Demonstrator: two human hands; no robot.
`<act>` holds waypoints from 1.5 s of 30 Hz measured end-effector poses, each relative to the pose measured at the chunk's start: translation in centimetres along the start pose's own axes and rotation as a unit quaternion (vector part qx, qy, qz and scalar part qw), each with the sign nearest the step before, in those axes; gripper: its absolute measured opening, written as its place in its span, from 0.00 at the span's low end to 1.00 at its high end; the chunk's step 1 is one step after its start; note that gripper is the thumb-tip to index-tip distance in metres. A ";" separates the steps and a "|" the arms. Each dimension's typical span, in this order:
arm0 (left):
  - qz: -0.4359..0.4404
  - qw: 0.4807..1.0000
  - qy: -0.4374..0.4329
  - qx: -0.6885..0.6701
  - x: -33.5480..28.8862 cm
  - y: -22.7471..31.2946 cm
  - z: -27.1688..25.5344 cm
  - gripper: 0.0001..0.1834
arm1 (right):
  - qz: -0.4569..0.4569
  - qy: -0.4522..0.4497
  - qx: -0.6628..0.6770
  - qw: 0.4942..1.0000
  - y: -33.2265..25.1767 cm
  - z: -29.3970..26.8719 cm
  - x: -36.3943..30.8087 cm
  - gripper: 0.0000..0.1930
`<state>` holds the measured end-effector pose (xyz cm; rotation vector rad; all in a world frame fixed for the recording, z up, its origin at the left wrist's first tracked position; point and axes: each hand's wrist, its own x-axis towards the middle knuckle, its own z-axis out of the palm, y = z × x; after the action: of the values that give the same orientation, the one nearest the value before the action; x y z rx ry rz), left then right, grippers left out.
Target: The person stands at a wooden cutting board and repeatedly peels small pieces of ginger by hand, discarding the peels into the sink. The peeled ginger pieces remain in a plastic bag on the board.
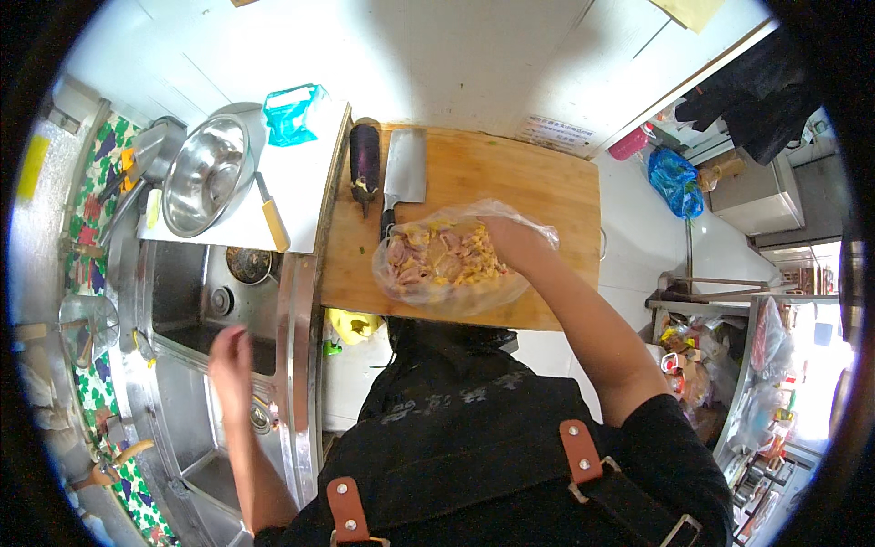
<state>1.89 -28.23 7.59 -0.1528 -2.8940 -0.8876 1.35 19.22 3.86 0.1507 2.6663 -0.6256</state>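
A clear plastic bag [524, 214] lies open on the wooden cutting board [529, 169], holding cut pieces of pale pink raw meat [415, 260] mixed with yellow bits. My right hand [510, 242] reaches into the bag at its right side, against the meat; its fingers are hidden. Over the sink [290, 319], apart from the board, my left hand [231, 365] is raised and somewhat blurred, with nothing visible in it. Left of the bag lie a cleaver [406, 164], its dark handle partly under the bag, and a purple eggplant [365, 157].
On the white counter left of the board are a steel bowl [208, 173], a knife with a wooden handle [273, 223] and a teal packet [293, 114]. A dark pan [251, 264] sits in the sink. A yellow bag [354, 325] hangs below the board's front edge.
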 end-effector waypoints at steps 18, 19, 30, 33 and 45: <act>0.259 0.894 -0.354 0.090 10.0 18.9 29.2 0.13 | 0.006 0.050 -0.107 0.993 0.5 2.8 -2.1 0.15; 0.229 0.903 -0.362 0.039 9.6 18.7 28.3 0.12 | 0.007 0.064 -0.090 0.994 0.5 3.1 -2.2 0.16; -0.329 0.631 -0.393 -0.583 5.6 16.2 22.0 0.16 | 0.068 0.009 -0.048 0.996 -1.3 2.8 -2.6 0.17; -0.310 0.615 -0.390 -0.611 5.3 16.2 20.9 0.18 | 0.025 0.076 -0.070 0.994 -0.8 3.7 -2.6 0.14; -0.276 0.610 -0.377 -0.640 4.4 16.8 20.0 0.10 | 0.052 0.085 -0.035 0.994 -0.9 3.0 -3.3 0.10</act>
<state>-1.80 -2.82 1.05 0.3925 -1.9358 -3.5358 5.32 17.04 3.06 0.3337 2.8169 -0.5070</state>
